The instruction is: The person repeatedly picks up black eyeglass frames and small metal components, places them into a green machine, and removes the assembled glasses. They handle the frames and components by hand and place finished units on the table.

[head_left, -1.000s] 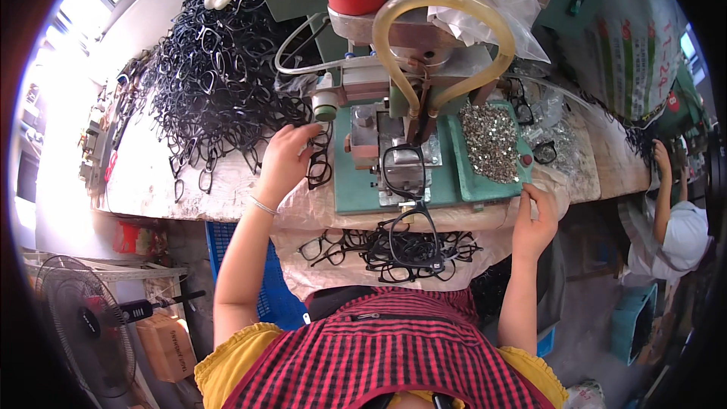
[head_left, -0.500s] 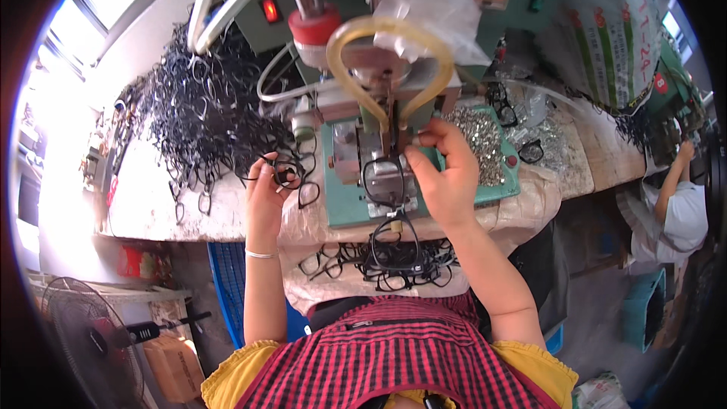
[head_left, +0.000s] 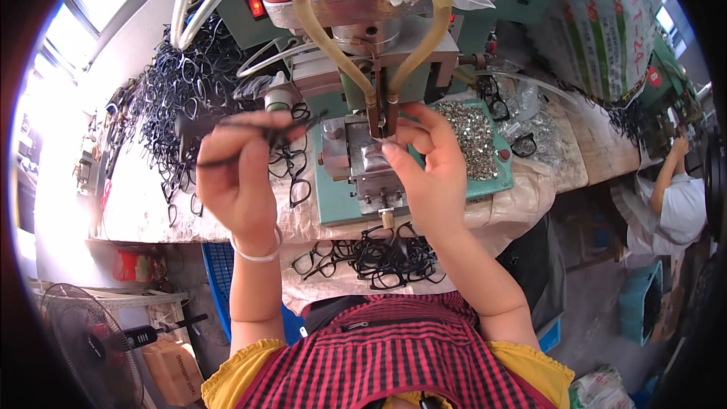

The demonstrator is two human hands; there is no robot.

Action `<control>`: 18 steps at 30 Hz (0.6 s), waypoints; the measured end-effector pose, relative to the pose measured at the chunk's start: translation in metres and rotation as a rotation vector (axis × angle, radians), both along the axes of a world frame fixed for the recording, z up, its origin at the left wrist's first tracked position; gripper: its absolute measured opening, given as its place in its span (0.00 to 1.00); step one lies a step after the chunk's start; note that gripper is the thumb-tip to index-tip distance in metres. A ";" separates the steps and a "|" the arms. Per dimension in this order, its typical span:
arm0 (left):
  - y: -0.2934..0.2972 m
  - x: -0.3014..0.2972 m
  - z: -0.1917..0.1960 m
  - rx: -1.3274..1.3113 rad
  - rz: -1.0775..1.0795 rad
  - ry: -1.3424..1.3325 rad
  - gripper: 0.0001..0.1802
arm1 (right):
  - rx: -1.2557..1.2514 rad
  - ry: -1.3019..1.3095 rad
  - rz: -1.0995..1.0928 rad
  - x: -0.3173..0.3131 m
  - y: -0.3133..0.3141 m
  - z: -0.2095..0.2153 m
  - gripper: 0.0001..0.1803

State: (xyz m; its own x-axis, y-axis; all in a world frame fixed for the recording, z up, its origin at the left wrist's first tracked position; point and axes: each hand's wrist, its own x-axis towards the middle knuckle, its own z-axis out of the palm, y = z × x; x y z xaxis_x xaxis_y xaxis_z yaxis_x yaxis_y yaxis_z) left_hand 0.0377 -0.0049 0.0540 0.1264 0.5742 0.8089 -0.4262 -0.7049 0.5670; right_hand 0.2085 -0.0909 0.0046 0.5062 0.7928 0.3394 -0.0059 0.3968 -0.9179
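Note:
My left hand (head_left: 241,185) is raised left of the machine, fingers closed around a black eyeglass frame (head_left: 297,133), which is smeared by motion. My right hand (head_left: 435,174) is at the metal fixture (head_left: 376,159), thumb and index finger pinched just below the copper-coloured tips (head_left: 383,117) of the press. Whatever lies between those fingers is too small to make out. No eyeglass frame sits in the fixture. Close by the right hand, a green tray (head_left: 509,174) holds a heap of small shiny metal parts (head_left: 471,140).
A big heap of black frames (head_left: 182,98) covers the bench's left side. More frames (head_left: 386,257) lie in front of me below the fixture. A looped yellow hose (head_left: 447,7) hangs over the work area. A fan (head_left: 91,341) stands lower left; a co-worker (head_left: 678,204) sits far right.
The eyeglass frame has left the fixture. My left hand has come up with a frame in it. My right hand has shifted slightly left, and the view has tilted a little.

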 end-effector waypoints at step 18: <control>-0.016 0.007 -0.039 0.527 -0.075 0.612 0.17 | -0.307 -1.070 -0.564 0.114 -0.031 -0.089 0.07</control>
